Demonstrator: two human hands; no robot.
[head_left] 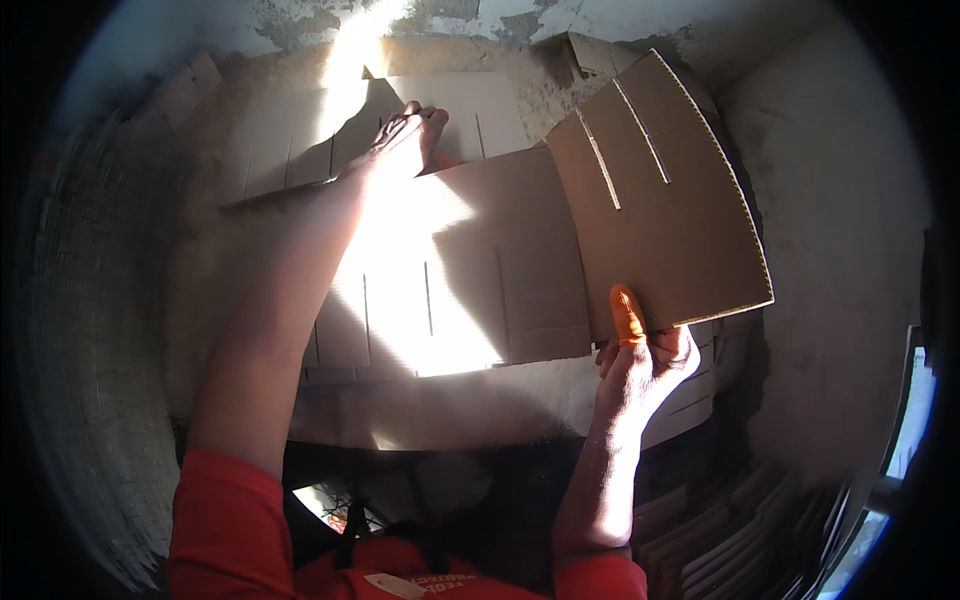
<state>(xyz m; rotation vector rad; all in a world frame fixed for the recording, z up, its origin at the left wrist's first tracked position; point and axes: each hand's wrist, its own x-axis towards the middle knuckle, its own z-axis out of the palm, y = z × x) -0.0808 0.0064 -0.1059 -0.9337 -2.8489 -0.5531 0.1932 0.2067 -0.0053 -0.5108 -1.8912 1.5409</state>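
A large brown cardboard sheet (530,250) with several narrow slots lies across the table in front of me. Its right-hand panel (670,210) is raised at an angle along a crease, and two slots run in from its far edge. My right hand (650,355) pinches the near edge of this panel, its thumb in an orange finger cover (627,312) on top. At the sheet's far edge is my left hand (410,140), fingers curled around the edge. Strong sunlight washes out part of that hand, and a bit of orange shows beside it.
Another slotted cardboard sheet (270,140) lies beyond, towards the wall. The table's near edge (450,405) curves in front of me. Stacked cardboard pieces (730,530) stand at the lower right. A worn wall (450,25) rises behind the table, and a bright sunbeam crosses the work.
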